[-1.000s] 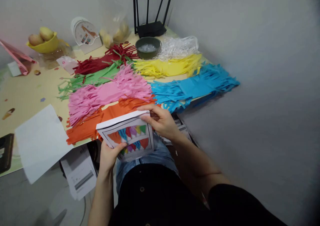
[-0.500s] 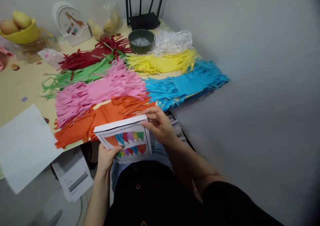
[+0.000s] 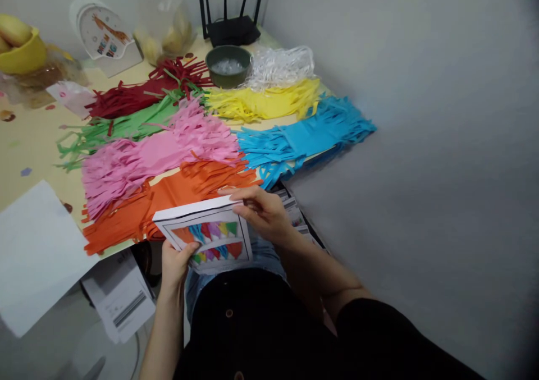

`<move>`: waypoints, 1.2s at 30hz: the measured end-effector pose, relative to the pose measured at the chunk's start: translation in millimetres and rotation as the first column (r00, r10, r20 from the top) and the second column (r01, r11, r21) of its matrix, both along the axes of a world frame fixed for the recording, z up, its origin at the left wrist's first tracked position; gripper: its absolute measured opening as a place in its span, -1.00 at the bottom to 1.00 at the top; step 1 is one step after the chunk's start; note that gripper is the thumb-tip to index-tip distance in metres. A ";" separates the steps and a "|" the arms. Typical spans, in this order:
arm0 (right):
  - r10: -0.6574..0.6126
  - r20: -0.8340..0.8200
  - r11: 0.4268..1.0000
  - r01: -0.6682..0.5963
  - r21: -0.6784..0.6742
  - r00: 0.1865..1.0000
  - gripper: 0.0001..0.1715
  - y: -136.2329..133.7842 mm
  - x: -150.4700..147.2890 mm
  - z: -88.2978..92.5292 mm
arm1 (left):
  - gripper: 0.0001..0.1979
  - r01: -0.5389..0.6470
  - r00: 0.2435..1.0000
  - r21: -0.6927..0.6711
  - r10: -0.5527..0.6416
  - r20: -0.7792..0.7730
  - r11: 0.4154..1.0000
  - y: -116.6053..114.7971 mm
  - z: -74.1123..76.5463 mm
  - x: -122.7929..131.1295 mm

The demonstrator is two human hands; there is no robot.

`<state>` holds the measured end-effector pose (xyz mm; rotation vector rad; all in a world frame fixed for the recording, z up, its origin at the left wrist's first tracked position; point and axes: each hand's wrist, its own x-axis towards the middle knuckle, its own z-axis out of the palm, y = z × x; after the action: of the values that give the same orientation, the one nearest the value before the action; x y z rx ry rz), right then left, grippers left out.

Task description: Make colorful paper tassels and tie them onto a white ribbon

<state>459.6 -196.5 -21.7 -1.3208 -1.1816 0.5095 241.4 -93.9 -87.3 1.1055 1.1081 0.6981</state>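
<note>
I hold a folded white sheet printed with a picture of coloured pennants over my lap, at the near edge of the table. My left hand grips its lower left corner, thumb on the print. My right hand pinches its upper right edge, fingers closed along the folded-over top strip. Just beyond the sheet lies a fringed orange paper strip.
Fringed paper strips cover the table: pink, green, dark red, yellow, blue, white. A dark bowl, a router, a white blank sheet and printed papers are nearby. A grey wall stands on the right.
The view has swung so the table shifts left and up in the picture. Both hands keep their hold on the printed sheet; the right fingers slid slightly along its top edge.
</note>
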 end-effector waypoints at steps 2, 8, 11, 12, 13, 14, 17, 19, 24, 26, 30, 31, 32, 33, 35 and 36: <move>-0.001 -0.046 1.000 0.001 0.013 0.999 -0.90 1.5 4.4 -4.6 | -0.53 -0.009 1.000 -0.012 0.009 -0.018 1.000 -1.3 2.1 2.8; 0.063 -0.390 0.988 -0.112 -0.105 0.918 -0.08 -7.2 1.2 -35.2 | -0.56 -0.079 0.997 0.061 0.080 -0.011 0.995 -0.6 16.1 24.8; -0.088 -0.277 0.955 0.003 -0.295 0.957 0.04 -25.2 -7.5 -54.3 | -0.60 -0.136 0.990 0.169 0.142 -0.019 0.976 -8.2 18.6 53.1; -0.152 -0.217 0.938 0.072 -0.338 0.964 -0.09 -33.1 -5.7 -60.7 | -0.60 -0.130 0.990 0.179 0.139 -0.039 0.975 -13.0 17.7 64.7; -0.203 -0.171 0.924 0.132 -0.358 0.964 -0.21 -42.8 0.4 -67.2 | -0.60 -0.093 0.993 0.170 0.105 -0.061 0.981 -18.6 16.2 76.2; -0.240 -0.145 0.914 0.173 -0.367 0.960 -0.29 -55.0 11.2 -73.8 | -0.57 -0.024 0.997 0.145 0.034 -0.066 0.989 -24.3 14.4 86.7; -0.355 -0.146 0.851 0.255 -0.459 0.923 -0.24 -112.1 64.8 -91.2 | -0.39 0.298 0.950 0.060 -0.302 0.077 0.953 -34.6 10.5 104.5; -0.525 -0.151 0.718 0.342 -0.606 0.838 -0.20 -162.6 103.2 -98.7 | -0.35 0.440 0.882 0.064 -0.444 0.159 0.896 -30.9 11.9 99.1; -0.513 -0.126 0.594 0.245 -0.766 0.849 -0.57 -269.4 147.7 -111.4 | -0.63 0.521 0.853 0.121 -0.521 -0.036 0.845 -3.5 31.2 37.2; -0.485 -0.069 0.545 0.240 -0.803 0.872 -0.65 -292.3 154.9 -121.0 | -0.69 0.487 0.872 0.209 -0.458 -0.171 0.848 4.8 42.7 8.5; -0.414 0.349 0.372 0.506 -0.778 0.841 -0.52 -276.3 183.5 -135.3 | -0.79 0.409 0.886 0.508 -0.196 -0.421 0.758 22.4 65.9 -32.4; -0.374 0.378 0.392 0.514 -0.763 0.847 -0.53 -255.9 189.0 -132.3 | -0.80 0.398 0.880 0.587 -0.114 -0.461 0.705 29.0 70.8 -37.5; -0.317 0.386 0.446 0.496 -0.745 0.866 -0.55 -229.4 190.7 -125.0 | -0.81 0.395 0.870 0.657 -0.032 -0.492 0.642 37.1 75.0 -39.8; -0.264 0.399 0.504 0.478 -0.719 0.878 -0.57 -197.7 187.3 -113.3 | -0.81 0.404 0.855 0.716 0.044 -0.517 0.570 46.7 78.4 -39.0; -0.166 0.460 0.676 0.440 -0.591 0.872 -0.60 -125.0 163.9 -79.1 | -0.79 0.454 0.810 0.781 0.167 -0.562 0.428 70.1 83.0 -27.5; -0.113 0.515 0.795 0.389 -0.466 0.850 -0.59 -87.0 145.0 -59.2 | -0.77 0.494 0.780 0.787 0.211 -0.589 0.370 83.2 84.5 -17.5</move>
<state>604.6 -283.5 -80.9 -2.1803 -1.2491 0.3490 223.9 -10.7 -2.9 2.5908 1.0803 0.8553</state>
